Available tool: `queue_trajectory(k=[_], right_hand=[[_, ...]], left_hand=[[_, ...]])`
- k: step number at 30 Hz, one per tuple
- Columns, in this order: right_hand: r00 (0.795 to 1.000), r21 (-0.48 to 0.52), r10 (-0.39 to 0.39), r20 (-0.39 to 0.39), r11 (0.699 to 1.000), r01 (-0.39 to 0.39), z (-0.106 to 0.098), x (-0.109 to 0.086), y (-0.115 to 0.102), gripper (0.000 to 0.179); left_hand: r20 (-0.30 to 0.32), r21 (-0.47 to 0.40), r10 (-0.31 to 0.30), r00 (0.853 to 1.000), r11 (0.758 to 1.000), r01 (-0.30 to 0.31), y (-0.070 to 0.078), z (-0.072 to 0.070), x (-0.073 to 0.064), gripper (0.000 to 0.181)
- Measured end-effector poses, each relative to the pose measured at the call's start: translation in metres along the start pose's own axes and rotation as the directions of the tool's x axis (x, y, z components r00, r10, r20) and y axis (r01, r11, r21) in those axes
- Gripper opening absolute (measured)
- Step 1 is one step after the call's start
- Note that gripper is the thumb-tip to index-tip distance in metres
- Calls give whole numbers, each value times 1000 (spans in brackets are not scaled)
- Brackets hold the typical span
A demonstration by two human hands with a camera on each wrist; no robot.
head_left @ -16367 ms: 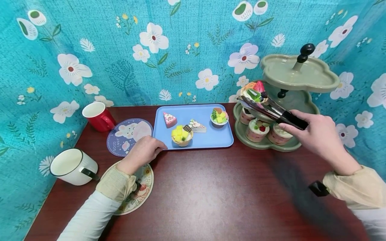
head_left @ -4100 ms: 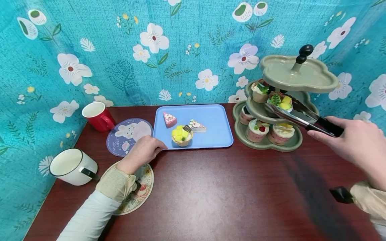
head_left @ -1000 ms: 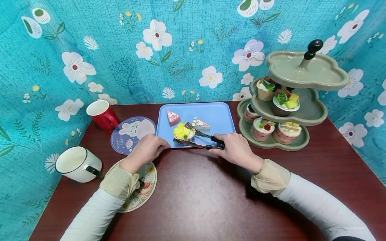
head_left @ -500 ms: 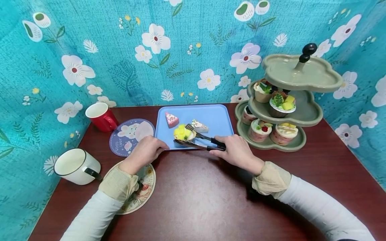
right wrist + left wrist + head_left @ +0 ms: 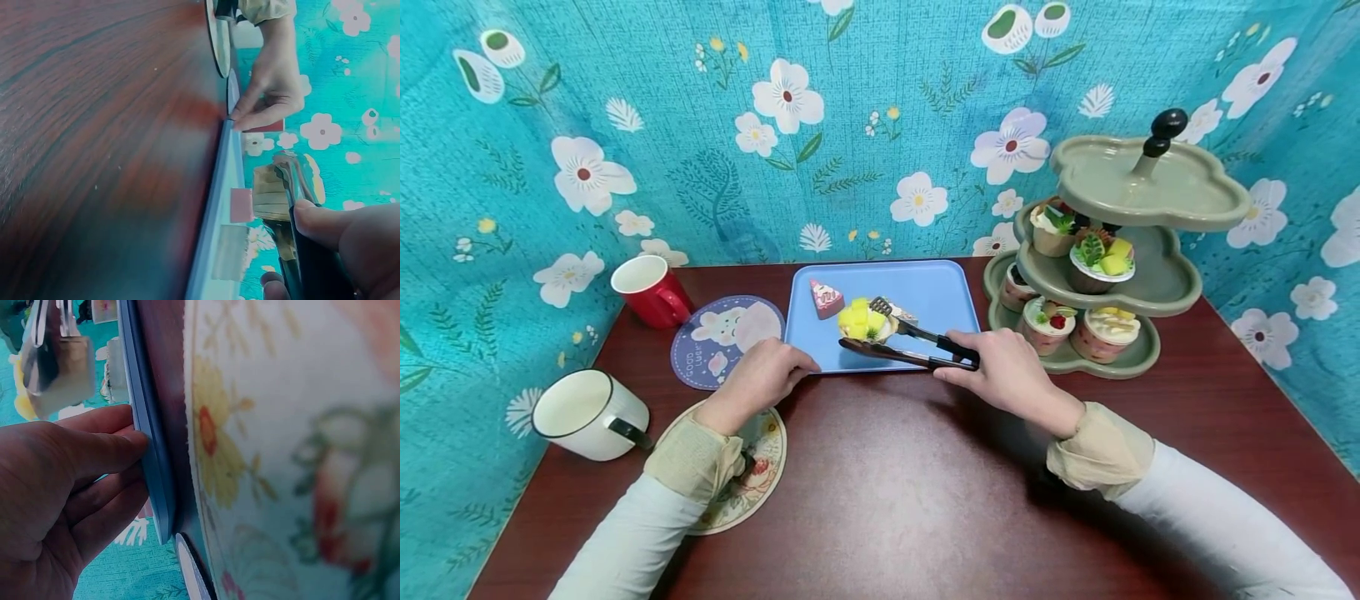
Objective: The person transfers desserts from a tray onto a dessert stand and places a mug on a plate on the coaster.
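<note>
My left hand [image 5: 758, 379] pinches the front-left corner of the blue tray [image 5: 940, 287], thumb and fingers on its rim in the left wrist view. My right hand [image 5: 1011, 375] grips metal tongs [image 5: 917, 354] by their black handles. Between the tong tips is a cupcake-like tart [image 5: 857, 318] topped with yellow cubes and a dark lattice piece. The right wrist view shows this tart [image 5: 269, 190] held up off the tray. A pink cake slice [image 5: 827, 300] lies on the tray's left. Behind the tart and tongs, a white cake slice [image 5: 906, 313] is partly hidden.
At right stands a green three-tier stand [image 5: 1187, 187]; its middle tier bears two cupcakes and its bottom tier several dessert cups [image 5: 1105, 335]. On the left are a red mug [image 5: 651, 292], a white mug [image 5: 587, 414], a purple bunny mat [image 5: 700, 367] and a floral round mat [image 5: 767, 467].
Since four seconds ago, the right hand has left the fruit cupcake on the middle tier and come to the tray. In the last half second the tongs have raised the tart, shifting it slightly right.
</note>
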State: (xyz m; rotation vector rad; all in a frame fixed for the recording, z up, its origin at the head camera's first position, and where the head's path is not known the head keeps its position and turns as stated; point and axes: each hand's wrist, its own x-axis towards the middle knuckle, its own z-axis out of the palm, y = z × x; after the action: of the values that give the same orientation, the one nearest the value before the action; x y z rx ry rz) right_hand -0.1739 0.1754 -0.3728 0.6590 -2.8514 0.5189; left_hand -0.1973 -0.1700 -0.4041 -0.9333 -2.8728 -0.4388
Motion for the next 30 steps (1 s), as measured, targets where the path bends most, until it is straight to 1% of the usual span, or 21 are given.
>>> queue_trajectory(k=[4, 9, 13, 16, 19, 25, 28, 30], right_hand=[[1000, -6, 19, -11, 1000, -19, -13, -7, 3, 56], [999, -30, 38, -18, 999, -39, -37, -19, 7, 58], [997, -67, 33, -71, 997, -37, -58, -32, 12, 58], [992, -95, 18, -123, 995, -30, -74, -43, 17, 58], [987, -122, 18, -163, 992, -38, -88, -53, 23, 59], [977, -156, 39, -212, 985, -74, -114, -73, 33, 60], [974, -182, 61, -219, 978, -103, -124, -81, 36, 61], [972, -205, 90, -216, 969, -135, -130, -86, 38, 62]], left_hand=[[-5, 4, 3, 1000, 1000, -3, 0, 1, 0, 14], [-10, 8, 22, 1000, 1000, -22, 1, 0, 0, 15], [-17, 6, 36, 999, 999, -36, 0, 0, 0, 15], [-15, 3, 26, 1000, 1000, -26, -1, 0, 0, 15], [-11, 5, 19, 1000, 1000, -19, -2, 1, 0, 15], [-23, 0, 27, 999, 1000, -27, -2, 1, -1, 14], [-21, -2, 25, 999, 1000, -25, -2, 1, -1, 14], [-19, -1, 22, 1000, 1000, -22, -2, 1, -1, 14]])
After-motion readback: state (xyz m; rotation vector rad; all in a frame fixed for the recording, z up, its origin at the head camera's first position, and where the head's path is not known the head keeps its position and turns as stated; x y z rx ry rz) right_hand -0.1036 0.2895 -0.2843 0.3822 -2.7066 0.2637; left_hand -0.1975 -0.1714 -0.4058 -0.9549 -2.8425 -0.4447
